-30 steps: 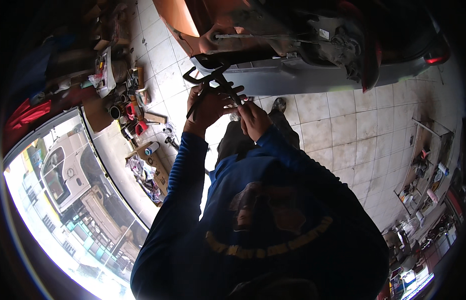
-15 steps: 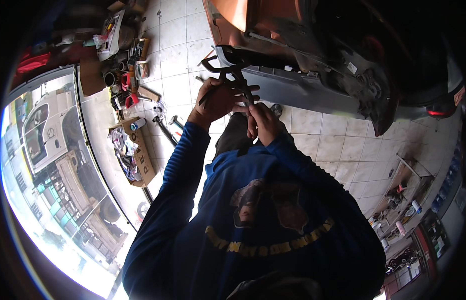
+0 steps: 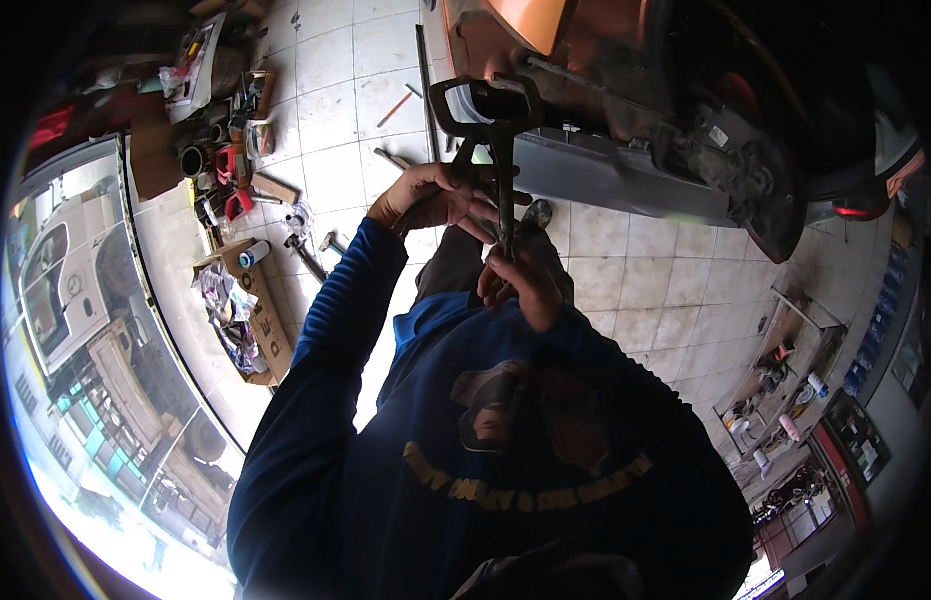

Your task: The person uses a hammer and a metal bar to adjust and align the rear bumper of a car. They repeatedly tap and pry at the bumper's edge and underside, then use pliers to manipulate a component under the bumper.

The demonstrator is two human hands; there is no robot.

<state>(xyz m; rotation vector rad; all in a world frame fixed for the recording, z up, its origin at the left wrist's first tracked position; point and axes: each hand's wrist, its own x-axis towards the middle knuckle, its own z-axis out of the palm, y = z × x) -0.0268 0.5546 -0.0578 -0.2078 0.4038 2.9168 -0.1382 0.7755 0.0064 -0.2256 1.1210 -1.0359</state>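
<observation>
Below the opened-up car body, a dark metal tool (image 3: 501, 160) with a broad looped head (image 3: 486, 105) and a long shaft hangs between my two hands. My left hand (image 3: 441, 200) holds it from the left, fingers loosely curled around its side parts. Lower down, my right hand (image 3: 516, 285) grips the end of the shaft, some fingers hidden. The looped head overlaps a grey bumper (image 3: 616, 180) in the picture; whether they touch, I cannot tell.
An orange car (image 3: 526, 20) with a red tail lamp (image 3: 859, 212) spans the top. Tools (image 3: 396, 105), containers (image 3: 196, 160) and a cardboard box (image 3: 271, 335) lie leftward on the tiled floor (image 3: 326, 120). A doorway shows a white truck (image 3: 61, 300). A cluttered bench (image 3: 766, 390) stands right.
The tool has turned more upright in the picture, its head rising and shifting right. My right hand has slid down toward my body. The view has shifted over the car and floor.
</observation>
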